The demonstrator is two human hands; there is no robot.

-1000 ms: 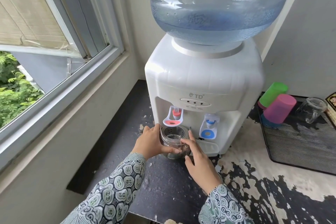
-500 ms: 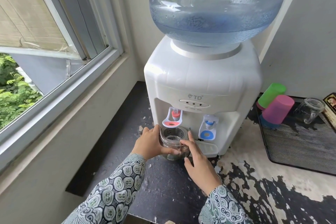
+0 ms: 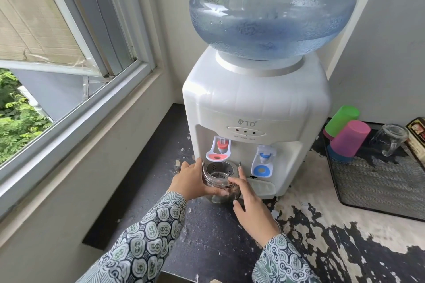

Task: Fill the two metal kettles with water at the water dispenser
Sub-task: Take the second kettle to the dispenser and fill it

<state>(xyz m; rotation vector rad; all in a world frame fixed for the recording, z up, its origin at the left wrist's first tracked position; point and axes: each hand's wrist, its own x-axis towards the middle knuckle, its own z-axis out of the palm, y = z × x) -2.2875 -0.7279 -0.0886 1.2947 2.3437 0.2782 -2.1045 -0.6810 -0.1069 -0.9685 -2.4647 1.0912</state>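
A small round metal kettle with a perforated strainer inside stands open on the counter, directly under the red tap of the white water dispenser. My left hand wraps around the kettle's left side. My right hand rests its fingers on the kettle's right rim and side. I see no stream of water falling from the tap. Only one kettle is in view.
A blue tap and the drip tray lie right of the kettle. A large blue water bottle tops the dispenser. A black mesh tray at right holds green and pink cups and a glass mug. A window flanks the left.
Both hands stay on the kettle under the red tap; the right fingers have shifted slightly on its rim. The view has tilted a little.
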